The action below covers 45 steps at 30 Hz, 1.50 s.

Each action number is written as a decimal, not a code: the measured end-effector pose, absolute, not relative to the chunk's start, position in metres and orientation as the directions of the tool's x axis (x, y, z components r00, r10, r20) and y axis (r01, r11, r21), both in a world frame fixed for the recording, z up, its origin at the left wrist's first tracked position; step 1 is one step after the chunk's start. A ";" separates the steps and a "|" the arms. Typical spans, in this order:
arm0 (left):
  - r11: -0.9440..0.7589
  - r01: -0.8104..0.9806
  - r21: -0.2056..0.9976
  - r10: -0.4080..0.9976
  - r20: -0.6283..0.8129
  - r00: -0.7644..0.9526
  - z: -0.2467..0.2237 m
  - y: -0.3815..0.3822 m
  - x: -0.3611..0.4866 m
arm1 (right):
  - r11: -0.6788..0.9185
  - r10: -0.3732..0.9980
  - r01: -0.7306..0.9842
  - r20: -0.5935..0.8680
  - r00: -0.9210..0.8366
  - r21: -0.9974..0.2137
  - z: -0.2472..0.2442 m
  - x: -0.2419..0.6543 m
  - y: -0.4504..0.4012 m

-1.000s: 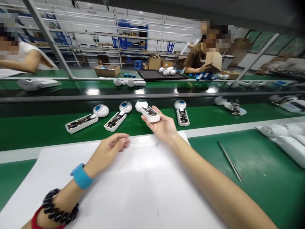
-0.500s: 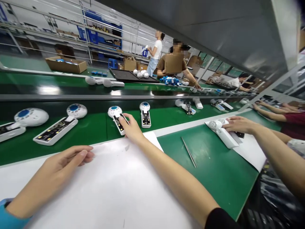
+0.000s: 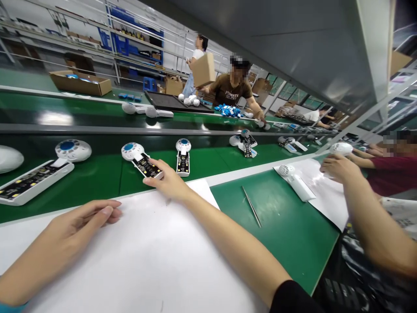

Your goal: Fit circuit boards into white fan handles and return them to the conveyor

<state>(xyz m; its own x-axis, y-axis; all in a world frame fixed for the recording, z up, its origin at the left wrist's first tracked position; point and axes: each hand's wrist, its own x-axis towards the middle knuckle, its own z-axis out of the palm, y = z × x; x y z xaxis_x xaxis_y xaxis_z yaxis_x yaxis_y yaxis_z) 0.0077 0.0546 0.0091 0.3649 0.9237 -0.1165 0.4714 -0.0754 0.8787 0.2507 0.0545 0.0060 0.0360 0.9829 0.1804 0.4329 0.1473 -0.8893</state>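
My right hand reaches over the green belt. Its thumb and fingers close around the lower end of a white handheld fan, whose open handle shows a black circuit board; part of the handle is hidden by the fingers. My left hand hovers at or rests on the white paper with fingers loosely extended and nothing in it. A second opened fan lies just right of the held one. Another lies to its left.
Tweezers lie on the green tabletop right of my forearm. A co-worker's hand is beside a white fan head, near another fan on paper. More fan parts sit along the belt. A grey shelf overhangs.
The fans on the belt have shifted left in view, and my right hand has moved left with its fan, its thumb now at the handle's near end. The co-worker's hand has risen at the right.
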 end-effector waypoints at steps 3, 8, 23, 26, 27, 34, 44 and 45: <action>-0.087 0.484 0.870 0.918 -0.118 0.378 0.003 0.058 0.005 | 0.168 0.971 0.703 0.239 0.002 -0.691 0.003 0.249 0.053; -0.111 0.518 0.848 0.906 -0.128 0.403 -0.010 0.067 -0.001 | 0.189 0.953 0.836 0.301 -0.031 -0.514 0.004 0.244 0.047; -0.084 0.561 0.824 0.894 -0.185 0.407 -0.014 0.069 -0.005 | -0.004 0.718 0.773 0.536 0.444 -0.634 0.017 0.325 0.062; -0.090 0.568 0.818 0.897 -0.181 0.403 -0.012 0.067 -0.005 | -0.150 0.658 0.689 0.448 0.604 -0.709 0.017 0.350 0.062; -0.088 0.569 0.818 0.898 -0.182 0.401 -0.011 0.067 -0.005 | -0.195 0.642 0.661 0.415 0.645 -0.725 0.016 0.357 0.061; -0.073 0.567 0.820 0.906 -0.184 0.383 -0.008 0.065 -0.002 | -0.437 0.578 0.526 0.221 0.786 -0.730 0.008 0.380 0.057; -0.065 0.561 0.825 0.896 -0.200 0.397 -0.017 0.069 -0.009 | -0.587 0.544 0.501 0.147 0.826 -0.636 0.000 0.394 0.058; -0.070 0.568 0.820 0.898 -0.196 0.394 -0.017 0.069 -0.009 | -0.595 0.543 0.500 0.144 0.827 -0.630 -0.001 0.395 0.059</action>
<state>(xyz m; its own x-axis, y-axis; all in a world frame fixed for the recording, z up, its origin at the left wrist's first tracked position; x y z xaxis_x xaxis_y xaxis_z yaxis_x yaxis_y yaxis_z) -0.0092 0.0692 -0.0170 0.3937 0.8982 -0.1956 0.5675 -0.0700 0.8204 0.3950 0.0587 -0.0012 0.8274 0.5428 0.1439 0.4997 -0.5947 -0.6298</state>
